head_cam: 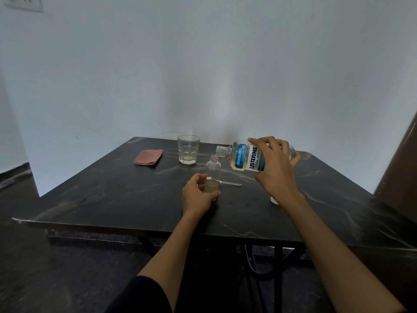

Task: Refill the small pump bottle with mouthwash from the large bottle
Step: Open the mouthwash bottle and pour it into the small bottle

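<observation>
A small clear bottle (213, 170) stands upright on the dark table (108, 188) with its neck open and yellowish liquid in its lower part. My left hand (196, 195) is wrapped around its base. My right hand (274, 164) holds the large mouthwash bottle (244, 158) tipped on its side, uncapped, its mouth just above and to the right of the small bottle's neck. Pale yellow liquid lies along the large bottle's lower side. The pump head with its thin tube (230, 183) lies on the table behind the small bottle.
A drinking glass (188, 149) with a little liquid stands at the back centre. To its left lies a folded pink cloth (148, 157). A white cap (274, 199) sits partly hidden under my right wrist. A brown surface rises at the table's right edge.
</observation>
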